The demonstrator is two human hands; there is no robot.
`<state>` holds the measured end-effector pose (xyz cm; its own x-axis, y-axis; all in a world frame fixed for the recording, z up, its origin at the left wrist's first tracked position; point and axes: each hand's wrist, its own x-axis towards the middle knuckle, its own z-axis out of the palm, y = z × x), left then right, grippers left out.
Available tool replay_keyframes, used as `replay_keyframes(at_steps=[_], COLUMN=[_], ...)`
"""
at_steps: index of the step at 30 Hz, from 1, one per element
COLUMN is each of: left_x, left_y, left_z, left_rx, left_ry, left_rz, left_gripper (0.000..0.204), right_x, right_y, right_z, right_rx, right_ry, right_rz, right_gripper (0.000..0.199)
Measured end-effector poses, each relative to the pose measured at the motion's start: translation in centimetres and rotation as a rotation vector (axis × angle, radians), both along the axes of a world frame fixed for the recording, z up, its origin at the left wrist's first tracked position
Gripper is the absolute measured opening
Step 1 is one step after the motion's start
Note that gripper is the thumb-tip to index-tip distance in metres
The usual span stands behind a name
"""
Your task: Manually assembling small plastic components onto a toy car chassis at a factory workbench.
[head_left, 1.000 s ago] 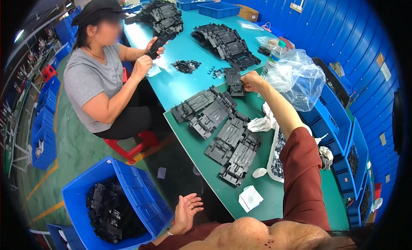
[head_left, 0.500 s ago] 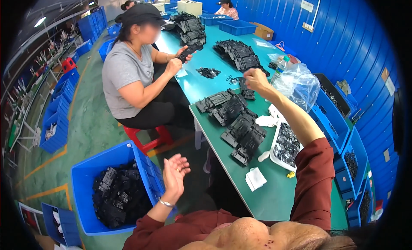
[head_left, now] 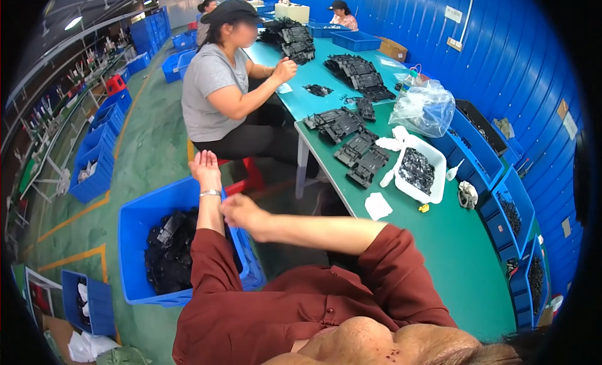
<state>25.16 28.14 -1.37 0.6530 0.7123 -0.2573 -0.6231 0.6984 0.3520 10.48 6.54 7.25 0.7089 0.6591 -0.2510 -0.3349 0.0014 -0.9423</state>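
Note:
My left hand [head_left: 205, 167] is raised palm up over the far edge of the blue bin [head_left: 130, 224], fingers stretched and nothing on the palm. Beside the left wrist and its bracelet, my right hand [head_left: 246, 216] has its fingers curled in; what they hold, if anything, is hidden. Below the left forearm, black moulded plastic parts [head_left: 168, 255] lie heaped in the bin. A row of black moulded plastic frames [head_left: 357, 153] rests on the green table [head_left: 426, 252], apart from both hands. Near them stands a white tray [head_left: 440, 190] of small dark pieces.
A co-worker [head_left: 216, 95] in grey sits on a red stool [head_left: 248, 177] at the table's left side. More black frames [head_left: 357, 73] are stacked farther back. A clear plastic bag [head_left: 423, 111] and blue bins [head_left: 508, 208] line the right. A white paper [head_left: 378, 206] lies near the front edge.
My right hand has swung from the small black frame on the table to beside my left wrist. My left hand has moved forward and left, over the bin. The view has shifted.

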Motion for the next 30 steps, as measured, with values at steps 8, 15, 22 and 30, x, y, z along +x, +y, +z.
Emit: replay_keyframes(at_steps=[8,15,22,30], left_x=[-3.1,-4.1,-8.9,-9.8], left_y=[7.7,9.3,14.2,8.2], left_z=[-9.5,-13.4,-21.1,-20.8], left_rx=[-0.314,-0.461,-0.319,-0.597], left_ry=[0.095,0.077,-0.051,0.057], left_rz=[0.3,0.388,0.376,0.438], left_gripper=[0.063,0.061,0.058,0.056], right_x=[-7.2,-6.0,-10.3,-9.7], right_y=[2.0,3.8,1.2,1.1], right_z=[-5.4,-8.6,-7.8,-10.3], right_rx=[0.171,0.065,0.175,0.154], right_ry=[-0.183,0.0,0.333,0.513], right_rz=[0.102,0.107,0.162,0.136], right_gripper=[0.025,0.038,0.017,0.028])
